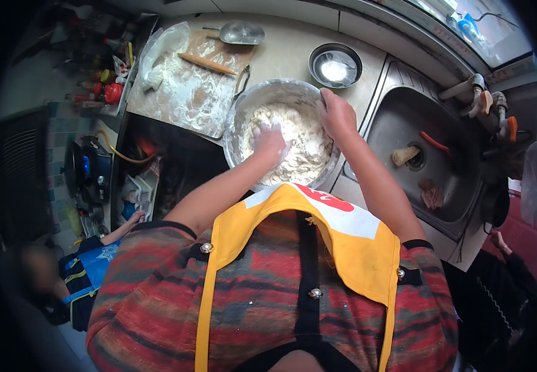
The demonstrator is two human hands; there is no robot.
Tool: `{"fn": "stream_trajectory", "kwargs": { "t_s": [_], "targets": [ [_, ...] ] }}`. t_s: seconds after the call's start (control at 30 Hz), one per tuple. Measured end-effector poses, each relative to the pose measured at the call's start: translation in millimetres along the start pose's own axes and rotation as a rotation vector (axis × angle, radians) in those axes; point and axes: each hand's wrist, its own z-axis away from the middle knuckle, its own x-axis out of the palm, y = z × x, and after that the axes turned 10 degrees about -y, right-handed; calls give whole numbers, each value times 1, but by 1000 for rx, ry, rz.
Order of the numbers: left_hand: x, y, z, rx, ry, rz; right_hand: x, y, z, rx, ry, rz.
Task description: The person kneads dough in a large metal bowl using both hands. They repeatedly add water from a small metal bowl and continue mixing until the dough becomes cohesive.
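A large metal mixing bowl point(236, 118) stands on the counter in front of me, its wall smeared with flour. Inside lies shaggy, flaky dough with loose flour point(306, 156). My left hand point(270, 143) is down in this mixture; its floury fingers are partly buried, so their grip is hidden. With my right hand point(338, 114) I grip the bowl's right rim, thumb over the edge. Behind the bowl, slightly right, sits a smaller dark-rimmed round metal bowl point(335, 66) with a shiny inside, apart from my hand.
A floured board point(180, 109) at the left carries a wooden rolling pin point(207, 63), a plastic bag of flour point(161, 58) and a metal scoop point(242, 32). The sink point(380, 125) holds a red-handled tool point(435, 143). One person point(89, 274) is at left, another point(491, 288) at right.
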Motion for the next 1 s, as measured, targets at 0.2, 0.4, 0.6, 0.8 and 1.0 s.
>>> {"fn": "stream_trajectory", "kwargs": {
  "t_s": [0.2,0.4,0.6,0.8,1.0],
  "targets": [
    [-25,-15,-70,213,-135,34,4,2,2,50,40,-35],
    [-50,-21,-56,363,-230,98,3,1,2,65,61,-55],
    [-67,-68,10,462,-222,92,1,-1,2,75,21,-81],
    [-63,-51,-65,70,-286,408,3,3,-1,46,25,-28],
    [-44,40,-96,56,-325,176,5,4,-1,32,40,6]
  ]
}}
